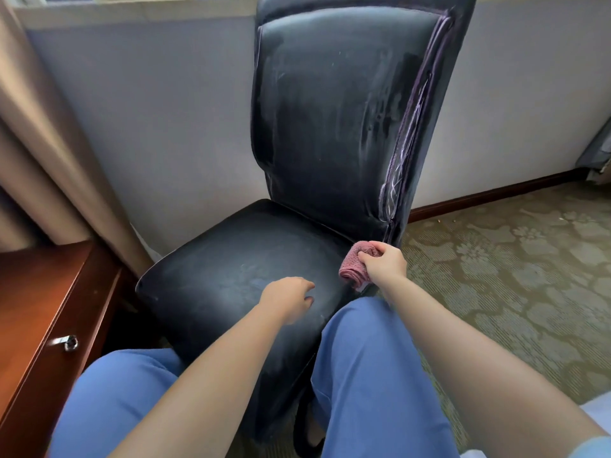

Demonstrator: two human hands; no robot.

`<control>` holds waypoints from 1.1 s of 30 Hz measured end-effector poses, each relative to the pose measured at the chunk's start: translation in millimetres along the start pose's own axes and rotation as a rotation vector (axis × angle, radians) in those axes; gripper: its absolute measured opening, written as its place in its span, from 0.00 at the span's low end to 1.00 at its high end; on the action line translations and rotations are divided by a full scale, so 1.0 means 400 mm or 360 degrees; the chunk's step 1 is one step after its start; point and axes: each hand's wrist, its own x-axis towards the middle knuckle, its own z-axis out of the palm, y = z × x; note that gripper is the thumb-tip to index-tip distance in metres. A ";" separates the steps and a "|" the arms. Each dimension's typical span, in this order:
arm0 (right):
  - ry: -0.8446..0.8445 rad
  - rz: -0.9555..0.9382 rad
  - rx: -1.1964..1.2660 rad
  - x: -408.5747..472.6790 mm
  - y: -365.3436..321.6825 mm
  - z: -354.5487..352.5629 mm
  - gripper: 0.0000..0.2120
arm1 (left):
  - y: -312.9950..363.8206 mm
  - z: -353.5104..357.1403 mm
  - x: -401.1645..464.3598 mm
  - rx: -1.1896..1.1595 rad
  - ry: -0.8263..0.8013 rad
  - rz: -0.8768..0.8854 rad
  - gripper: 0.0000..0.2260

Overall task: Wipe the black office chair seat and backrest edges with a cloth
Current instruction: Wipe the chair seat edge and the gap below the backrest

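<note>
A pink cloth [355, 264] is pinched in the right hand [385, 259] at the seat [215, 269] rear corner, beside the backrest [330, 110]; the left hand [291, 299] is rested open on the seat. The frayed backrest edge could be snagged.

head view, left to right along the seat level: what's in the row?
wooden desk → chair seat → left hand → pink cloth → right hand → patterned carpet

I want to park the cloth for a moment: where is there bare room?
The seat is bare left of the left hand. Carpet right of the chair is open. It is crowded at the seat's right rear corner, where the right hand grips the cloth.
</note>
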 end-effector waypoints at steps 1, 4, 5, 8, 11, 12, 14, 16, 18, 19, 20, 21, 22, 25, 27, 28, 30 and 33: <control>0.0017 0.0024 0.0006 0.011 0.011 -0.002 0.17 | -0.001 0.001 0.012 -0.0015 -0.0017 0.0002 0.17; 0.0048 0.0118 0.0042 0.035 0.057 -0.008 0.17 | -0.006 0.015 0.056 -0.0082 -0.0105 0.0023 0.17; 0.0059 0.0160 0.0051 0.041 0.075 -0.008 0.16 | -0.008 0.021 0.072 -0.0096 -0.0145 0.0037 0.17; 0.0087 0.0269 0.0057 0.056 0.131 0.003 0.15 | -0.014 0.044 0.118 -0.0128 -0.0246 0.0091 0.19; 0.0051 0.0301 -0.0003 0.065 0.181 0.022 0.16 | -0.021 0.069 0.162 -0.0166 -0.0296 0.0138 0.20; 0.0035 0.0279 -0.0058 0.066 0.193 0.028 0.17 | -0.025 0.077 0.177 -0.0173 -0.0316 0.0148 0.21; 0.0014 0.0220 -0.0170 0.067 0.209 0.036 0.18 | -0.033 0.093 0.208 -0.0162 -0.0357 0.0158 0.24; -0.0009 0.0144 -0.0262 0.061 0.221 0.043 0.19 | -0.038 0.103 0.228 -0.0114 -0.0373 0.0163 0.27; -0.0032 0.0022 -0.0356 0.052 0.235 0.056 0.19 | -0.042 0.112 0.245 -0.0063 -0.0375 0.0183 0.29; -0.0046 -0.0059 -0.0397 0.047 0.243 0.063 0.19 | -0.043 0.117 0.252 -0.0052 -0.0379 0.0190 0.30; -0.0065 -0.0144 -0.0436 0.044 0.251 0.073 0.19 | -0.045 0.121 0.260 -0.0058 -0.0381 0.0189 0.30; -0.0096 -0.0229 -0.0465 0.040 0.261 0.081 0.19 | -0.045 0.125 0.267 -0.0085 -0.0376 0.0182 0.31; -0.0141 -0.0311 -0.0487 0.036 0.271 0.089 0.20 | -0.046 0.128 0.272 -0.0123 -0.0361 0.0171 0.31; -0.0259 -0.0514 -0.0605 0.029 0.304 0.118 0.23 | -0.043 0.141 0.278 -0.0177 -0.0313 0.0153 0.33; -0.0233 -0.0613 -0.0700 0.035 0.318 0.131 0.23 | -0.041 0.155 0.274 -0.0167 -0.0294 0.0147 0.35; -0.0180 -0.0626 -0.0708 0.041 0.322 0.133 0.22 | -0.040 0.160 0.272 -0.0159 -0.0289 0.0144 0.36; -0.0003 -0.0516 -0.0677 0.059 0.317 0.131 0.19 | -0.040 0.165 0.273 -0.0149 -0.0286 0.0142 0.37; 0.0149 -0.0430 -0.0677 0.058 0.310 0.137 0.19 | -0.040 0.164 0.277 -0.0160 -0.0281 0.0131 0.37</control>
